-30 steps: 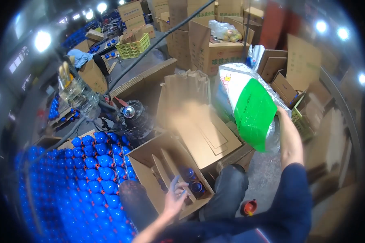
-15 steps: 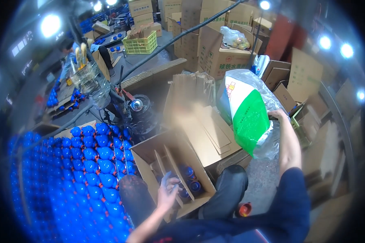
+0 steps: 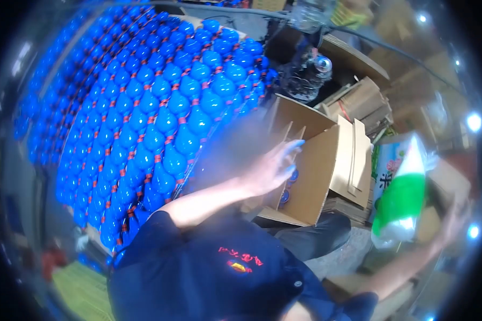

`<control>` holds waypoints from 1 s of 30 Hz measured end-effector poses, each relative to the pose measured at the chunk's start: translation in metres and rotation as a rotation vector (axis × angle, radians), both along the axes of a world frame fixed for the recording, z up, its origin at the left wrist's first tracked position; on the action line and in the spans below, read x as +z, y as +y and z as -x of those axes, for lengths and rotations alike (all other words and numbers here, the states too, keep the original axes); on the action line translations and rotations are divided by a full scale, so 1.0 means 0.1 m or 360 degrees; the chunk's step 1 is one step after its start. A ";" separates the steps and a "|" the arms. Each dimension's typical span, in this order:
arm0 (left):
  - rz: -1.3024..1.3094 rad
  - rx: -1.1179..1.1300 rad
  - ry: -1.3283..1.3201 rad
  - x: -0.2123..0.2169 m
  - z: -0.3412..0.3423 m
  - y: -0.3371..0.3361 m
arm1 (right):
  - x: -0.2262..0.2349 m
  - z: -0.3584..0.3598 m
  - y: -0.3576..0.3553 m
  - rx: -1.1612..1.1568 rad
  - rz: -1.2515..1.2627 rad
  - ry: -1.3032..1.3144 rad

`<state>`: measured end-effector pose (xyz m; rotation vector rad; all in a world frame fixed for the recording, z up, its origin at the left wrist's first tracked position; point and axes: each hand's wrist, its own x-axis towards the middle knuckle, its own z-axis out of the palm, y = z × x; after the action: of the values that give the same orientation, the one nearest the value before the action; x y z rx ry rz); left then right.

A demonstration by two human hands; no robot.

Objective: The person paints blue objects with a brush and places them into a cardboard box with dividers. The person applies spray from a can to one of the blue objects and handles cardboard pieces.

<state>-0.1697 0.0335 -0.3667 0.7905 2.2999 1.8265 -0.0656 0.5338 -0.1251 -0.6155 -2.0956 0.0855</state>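
An open cardboard box (image 3: 311, 184) stands in front of me, with upright cardboard dividers (image 3: 287, 131) inside. Several round blue parts (image 3: 285, 196) lie in its lower compartment. My left hand (image 3: 273, 167) reaches over the box's left side, fingers stretched and apart, the fingertips bluish, with nothing visible in it. A green and white plastic bag (image 3: 404, 200) with clear parts stands to the right of the box. Beyond the bag, my right hand (image 3: 456, 216) is blurred by motion; whether its fingers touch anything cannot be made out.
Dense rows of blue rounded parts with red pieces (image 3: 166, 120) fill the left side. Flat cardboard sheets (image 3: 351, 163) lie right of the box, and bundled cardboard strips (image 3: 364, 107) behind it. A dark stand with a shiny metal top (image 3: 322, 64) is at the back.
The view has swung left and downward, so the blue rows fill more of it. My right hand was at the bag's right edge and now appears farther right of it.
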 end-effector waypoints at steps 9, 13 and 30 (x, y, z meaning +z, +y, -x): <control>0.0698 0.1103 0.0690 0.25 0.49 -1.78 | -1.93 2.45 -4.92 0.2060 0.1179 -0.0739; 0.0956 0.1186 0.0155 -0.06 0.56 -3.10 | -2.99 2.66 -6.58 0.2557 0.1740 -0.0895; -0.0569 0.1047 -0.0587 -0.19 0.55 -3.05 | -2.54 1.26 -4.98 0.2300 0.2005 -0.0567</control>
<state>-0.2243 -0.2715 -0.3859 -0.3347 2.1513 2.4174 -0.1917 0.0357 -0.3786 0.4174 -2.1786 2.2964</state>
